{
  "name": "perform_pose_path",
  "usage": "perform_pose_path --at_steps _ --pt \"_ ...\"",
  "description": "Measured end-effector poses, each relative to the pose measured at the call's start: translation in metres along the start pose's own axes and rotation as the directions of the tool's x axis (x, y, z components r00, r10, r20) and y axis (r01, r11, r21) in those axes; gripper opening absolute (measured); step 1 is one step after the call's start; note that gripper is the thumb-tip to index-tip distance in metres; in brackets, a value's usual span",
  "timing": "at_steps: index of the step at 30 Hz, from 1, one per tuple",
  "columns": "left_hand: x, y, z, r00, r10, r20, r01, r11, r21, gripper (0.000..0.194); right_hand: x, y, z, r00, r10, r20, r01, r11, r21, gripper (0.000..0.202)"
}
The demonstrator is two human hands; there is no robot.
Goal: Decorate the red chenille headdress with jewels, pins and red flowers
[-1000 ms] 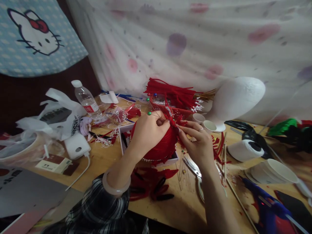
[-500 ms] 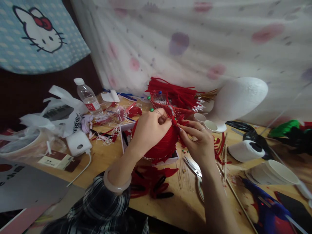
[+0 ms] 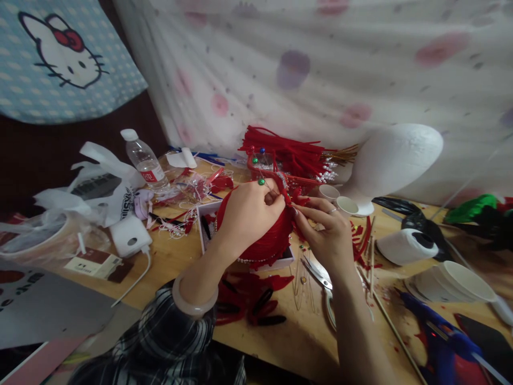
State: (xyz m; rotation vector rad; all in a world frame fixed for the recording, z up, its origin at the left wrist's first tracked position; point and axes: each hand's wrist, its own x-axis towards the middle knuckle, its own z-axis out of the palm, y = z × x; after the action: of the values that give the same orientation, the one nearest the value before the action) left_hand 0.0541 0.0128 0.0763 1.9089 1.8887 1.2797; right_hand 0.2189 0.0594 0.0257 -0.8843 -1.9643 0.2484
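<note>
Atop the red dome (image 3: 270, 241), both hands' fingers (image 3: 277, 207) (image 3: 312, 213) close-pinched on red trim (image 3: 289, 213)

Beyond the fingers (image 3: 320, 204) we see a pale curtain (image 3: 256, 64), printed with pink and purple blots, hanging in loose folds across the back. Far to the left of the fingers and above them, we note a light-blue cloth (image 3: 16, 64) with white dots and a cartoon cat, against a dark brown surface (image 3: 128, 117). Below the fingers we find a yellowish wooden table (image 3: 296, 331), its near edge bordering darkness. We observe dim, soft light, with shadow on the wood nearest us.
</note>
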Motion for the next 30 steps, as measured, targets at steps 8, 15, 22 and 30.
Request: perform_pose_path --at_steps 8,15,22,30 --pt "0.004 -0.005 0.002 0.999 -0.037 0.020 0.038 0.998 -0.055 0.015 0.000 0.000 0.002 1.000 -0.022 -0.021 0.022 1.000 0.018 0.021" --pt "0.004 -0.009 0.000 0.997 -0.075 0.005 0.076 0.994 -0.080 0.013 0.001 0.002 0.003 0.998 -0.043 -0.043 0.041 0.999 -0.035 0.019" --pt "0.004 -0.011 -0.006 0.973 -0.148 0.177 0.200 0.924 -0.325 0.010 -0.001 0.005 -0.001 0.996 -0.086 0.023 0.087 0.996 -0.033 0.020" --pt "0.005 -0.011 -0.005 0.954 -0.256 0.154 0.295 0.892 -0.342 0.007 -0.004 0.002 -0.002 0.978 -0.201 0.050 0.206 0.966 -0.153 0.023"
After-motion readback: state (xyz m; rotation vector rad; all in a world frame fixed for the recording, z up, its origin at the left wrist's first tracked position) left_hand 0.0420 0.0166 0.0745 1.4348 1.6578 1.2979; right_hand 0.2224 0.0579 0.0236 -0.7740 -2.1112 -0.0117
